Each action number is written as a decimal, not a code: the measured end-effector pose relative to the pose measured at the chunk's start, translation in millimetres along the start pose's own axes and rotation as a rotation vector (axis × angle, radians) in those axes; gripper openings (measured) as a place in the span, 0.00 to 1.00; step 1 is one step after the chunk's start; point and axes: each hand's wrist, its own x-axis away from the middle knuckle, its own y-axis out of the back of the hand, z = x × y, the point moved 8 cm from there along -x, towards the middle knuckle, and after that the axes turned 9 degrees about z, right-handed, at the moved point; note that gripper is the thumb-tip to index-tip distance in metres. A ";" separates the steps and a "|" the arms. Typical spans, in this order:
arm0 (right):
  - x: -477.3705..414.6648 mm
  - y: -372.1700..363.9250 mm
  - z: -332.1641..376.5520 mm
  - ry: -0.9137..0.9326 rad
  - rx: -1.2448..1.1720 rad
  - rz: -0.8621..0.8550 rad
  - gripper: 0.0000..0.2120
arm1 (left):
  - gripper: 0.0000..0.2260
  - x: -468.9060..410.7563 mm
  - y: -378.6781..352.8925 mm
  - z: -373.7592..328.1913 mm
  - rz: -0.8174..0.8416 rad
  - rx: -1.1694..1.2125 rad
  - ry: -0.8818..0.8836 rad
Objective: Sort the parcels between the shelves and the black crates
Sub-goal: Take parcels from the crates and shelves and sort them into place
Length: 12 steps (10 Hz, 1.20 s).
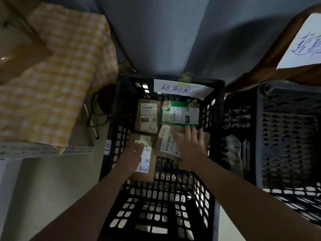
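Left hand (pixel 134 153) on near-left parcel (pixel 150 173), grip unclear; right hand (pixel 191 145) flat, fingers spread, on near-right parcel (pixel 166 147) in black crate (pixel 219 94). Keep labels up.

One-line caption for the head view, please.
Inside the black crate, left hand rests on the near-left parcel, right hand lies flat on the near-right parcel.

There were two black crates (pixel 119 122), four parcels (pixel 146 117), of which three were brown and one green, two hands (pixel 189 145), two handwritten paper signs (pixel 178 88) and one yellow checked cloth (pixel 66 75).
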 end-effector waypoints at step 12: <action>-77.4 -97.1 -21.0 -0.217 -0.435 -0.227 0.35 | 0.32 -114.4 -57.4 -30.8 -0.227 -1.131 -0.405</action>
